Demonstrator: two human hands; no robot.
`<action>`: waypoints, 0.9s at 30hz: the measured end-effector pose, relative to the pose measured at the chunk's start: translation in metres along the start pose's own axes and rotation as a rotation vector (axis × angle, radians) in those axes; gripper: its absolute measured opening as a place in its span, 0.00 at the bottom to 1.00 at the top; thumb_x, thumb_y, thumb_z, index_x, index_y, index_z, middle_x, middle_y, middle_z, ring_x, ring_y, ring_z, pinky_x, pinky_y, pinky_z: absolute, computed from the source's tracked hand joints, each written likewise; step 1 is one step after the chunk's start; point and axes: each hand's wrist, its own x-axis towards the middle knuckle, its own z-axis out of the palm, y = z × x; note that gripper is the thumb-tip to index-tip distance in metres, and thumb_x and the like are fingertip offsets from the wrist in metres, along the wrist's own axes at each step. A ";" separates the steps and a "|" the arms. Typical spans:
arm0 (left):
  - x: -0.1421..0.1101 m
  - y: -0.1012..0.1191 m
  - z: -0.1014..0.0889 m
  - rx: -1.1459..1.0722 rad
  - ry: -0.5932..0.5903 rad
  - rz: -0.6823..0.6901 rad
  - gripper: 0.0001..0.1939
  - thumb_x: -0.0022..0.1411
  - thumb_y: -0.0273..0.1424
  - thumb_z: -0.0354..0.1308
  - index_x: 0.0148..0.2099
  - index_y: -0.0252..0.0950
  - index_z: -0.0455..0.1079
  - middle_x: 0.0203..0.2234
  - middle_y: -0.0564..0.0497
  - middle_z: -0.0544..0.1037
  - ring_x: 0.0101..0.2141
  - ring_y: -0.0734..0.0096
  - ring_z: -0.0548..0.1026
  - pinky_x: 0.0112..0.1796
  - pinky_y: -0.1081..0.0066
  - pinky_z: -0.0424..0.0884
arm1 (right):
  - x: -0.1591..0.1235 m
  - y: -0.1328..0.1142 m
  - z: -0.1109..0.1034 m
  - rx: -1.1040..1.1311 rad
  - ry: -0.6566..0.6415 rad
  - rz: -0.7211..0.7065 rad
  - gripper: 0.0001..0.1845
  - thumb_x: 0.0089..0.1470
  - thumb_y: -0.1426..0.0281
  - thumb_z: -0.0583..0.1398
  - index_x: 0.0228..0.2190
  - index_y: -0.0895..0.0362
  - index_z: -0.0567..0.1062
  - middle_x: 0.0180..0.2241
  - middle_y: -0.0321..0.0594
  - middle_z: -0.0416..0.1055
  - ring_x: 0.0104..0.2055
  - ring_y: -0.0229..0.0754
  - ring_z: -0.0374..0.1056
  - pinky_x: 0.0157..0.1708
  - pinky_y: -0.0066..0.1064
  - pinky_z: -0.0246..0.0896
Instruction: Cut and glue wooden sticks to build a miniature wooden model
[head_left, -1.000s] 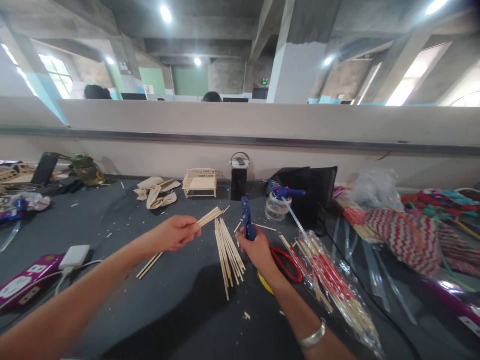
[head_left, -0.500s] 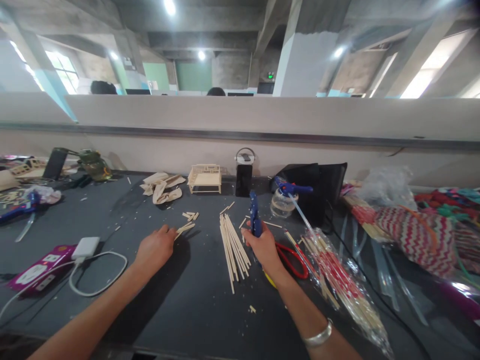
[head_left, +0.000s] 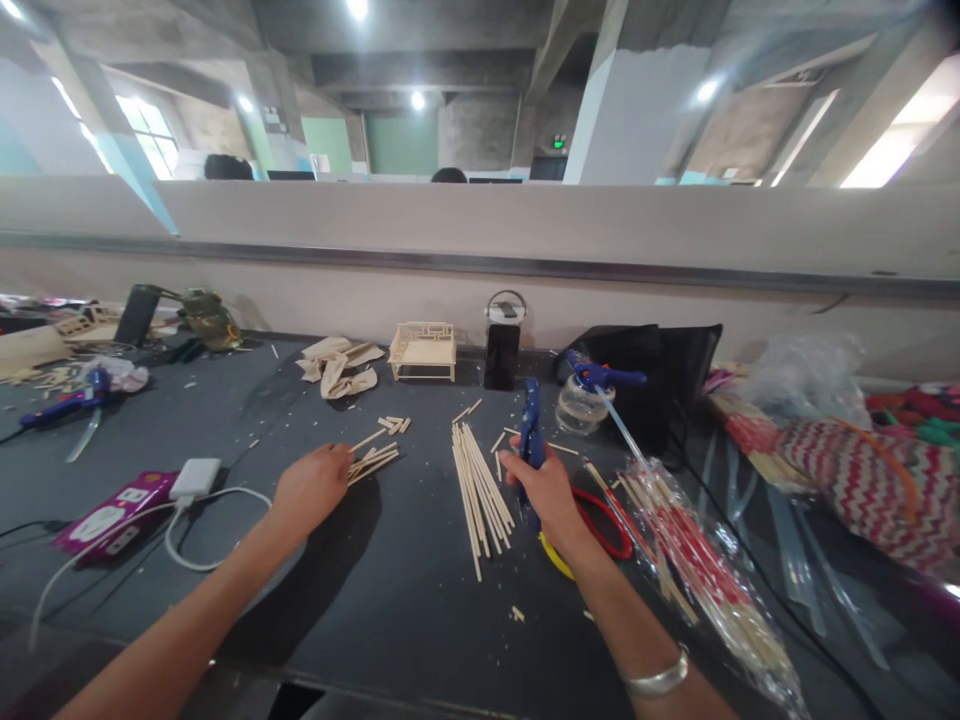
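My left hand (head_left: 315,490) rests low over the table, its fingers closed on thin wooden sticks (head_left: 375,462) that poke out to the right. Just beyond those lie several short cut stick pieces (head_left: 395,424). My right hand (head_left: 546,490) grips an upright blue hand tool (head_left: 531,425); the fingers hide much of it, and I cannot tell its exact kind. Between both hands a fanned bundle of long wooden sticks (head_left: 480,490) lies on the table. Beside my right wrist are a red loop handle (head_left: 615,530) and a yellow curved piece (head_left: 555,557), partly covered.
A small wooden model bench (head_left: 423,352) stands at the back, near a dark phone (head_left: 502,357). A blue glue gun (head_left: 600,374) sits on a clear jar (head_left: 579,408). Plastic-wrapped sticks (head_left: 697,565) lie right; a purple power strip (head_left: 116,515) with white cable lies left.
My left hand has moved left and down with its sticks, away from the long bundle, to the table. Short pieces now show beyond it. My right hand keeps the blue tool; the view has swung left.
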 end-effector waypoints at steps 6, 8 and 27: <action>0.005 0.001 -0.008 -0.091 0.086 -0.049 0.17 0.66 0.31 0.38 0.41 0.35 0.68 0.36 0.44 0.75 0.38 0.63 0.73 0.36 0.69 0.63 | 0.002 -0.006 -0.007 -0.020 -0.081 -0.031 0.20 0.38 0.68 0.61 0.38 0.57 0.69 0.23 0.31 0.69 0.26 0.40 0.64 0.30 0.31 0.59; 0.009 0.008 -0.010 -0.200 0.112 -0.016 0.16 0.65 0.31 0.39 0.39 0.36 0.68 0.35 0.46 0.75 0.37 0.65 0.73 0.35 0.71 0.62 | 0.004 -0.006 -0.009 -0.059 -0.079 -0.032 0.19 0.37 0.68 0.61 0.36 0.57 0.70 0.26 0.34 0.72 0.28 0.41 0.66 0.32 0.32 0.59; 0.023 0.133 0.000 -0.368 -0.234 0.163 0.15 0.58 0.41 0.51 0.33 0.34 0.72 0.32 0.42 0.79 0.35 0.60 0.77 0.30 0.70 0.64 | 0.010 0.011 -0.001 0.016 -0.025 0.038 0.12 0.37 0.66 0.61 0.28 0.58 0.69 0.16 0.29 0.64 0.18 0.36 0.62 0.21 0.29 0.61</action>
